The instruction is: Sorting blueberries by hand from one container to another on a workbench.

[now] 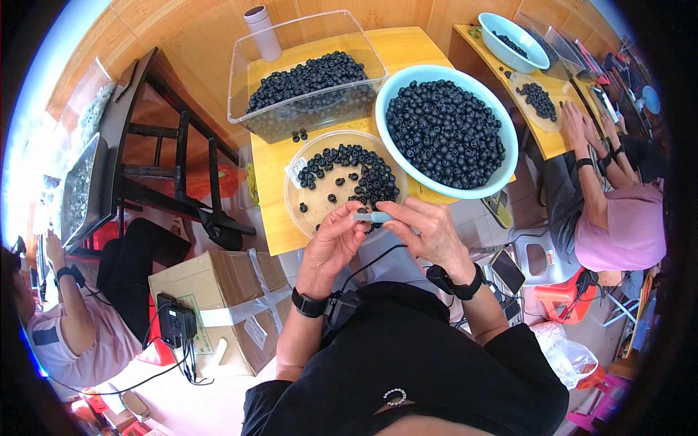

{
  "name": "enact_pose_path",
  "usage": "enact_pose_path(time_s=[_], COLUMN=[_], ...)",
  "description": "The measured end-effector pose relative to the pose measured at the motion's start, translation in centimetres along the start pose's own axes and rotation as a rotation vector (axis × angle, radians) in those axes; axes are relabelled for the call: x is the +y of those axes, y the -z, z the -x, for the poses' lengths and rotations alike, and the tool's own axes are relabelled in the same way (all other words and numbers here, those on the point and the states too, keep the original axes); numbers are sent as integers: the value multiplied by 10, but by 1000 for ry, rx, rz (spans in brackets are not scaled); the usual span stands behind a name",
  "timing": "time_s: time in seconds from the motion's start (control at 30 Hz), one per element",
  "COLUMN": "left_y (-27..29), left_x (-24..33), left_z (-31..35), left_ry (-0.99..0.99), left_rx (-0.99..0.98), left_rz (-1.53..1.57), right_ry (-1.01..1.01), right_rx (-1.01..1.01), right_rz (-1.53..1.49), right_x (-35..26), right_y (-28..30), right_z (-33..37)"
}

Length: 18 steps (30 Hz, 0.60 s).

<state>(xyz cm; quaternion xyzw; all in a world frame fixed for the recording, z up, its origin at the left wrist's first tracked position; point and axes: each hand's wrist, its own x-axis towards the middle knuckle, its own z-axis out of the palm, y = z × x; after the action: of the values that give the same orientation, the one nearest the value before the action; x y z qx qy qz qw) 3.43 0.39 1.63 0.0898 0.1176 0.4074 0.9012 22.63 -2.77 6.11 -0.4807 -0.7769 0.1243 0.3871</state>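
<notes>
Above the near edge of a round clear tray [297,190], my two hands meet. A small pale grey-blue tool [374,216] with a flat tip is pinched in the fingers of my right hand [429,229]. My left hand [331,240] is closed at the tool's tip, its thumb and fingers together; a small black piece seems to be there, mostly hidden. Loose small black round pieces [374,174] with holes are spread in the tray, thickest at its right side. A light-blue basin [510,142], heaped with the same pieces, stands right of the tray.
A clear plastic box [291,127] of black pieces and a pale lidded bottle [263,34] stand at the back of the yellow table [273,225]. A cardboard box [218,305] sits left. Co-workers sit at both sides; the right one's hands [574,123] are near another tray.
</notes>
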Motion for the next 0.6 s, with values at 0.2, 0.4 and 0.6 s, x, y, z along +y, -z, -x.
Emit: enact_pose_path(time_s=[0.2, 0.4, 0.6], left_y=[-8, -4, -7], left_x=[5, 5, -1], left_z=[11, 15, 9], left_ry=[41, 15, 27], left_rx=[-159, -51, -1], left_rz=[-16, -15, 11], right_ry=[-159, -220, -298], right_rx=[69, 57, 45], right_rz=[124, 42, -393], right_x=[29, 17, -4], right_y=[6, 19, 7], right_z=[0, 5, 2])
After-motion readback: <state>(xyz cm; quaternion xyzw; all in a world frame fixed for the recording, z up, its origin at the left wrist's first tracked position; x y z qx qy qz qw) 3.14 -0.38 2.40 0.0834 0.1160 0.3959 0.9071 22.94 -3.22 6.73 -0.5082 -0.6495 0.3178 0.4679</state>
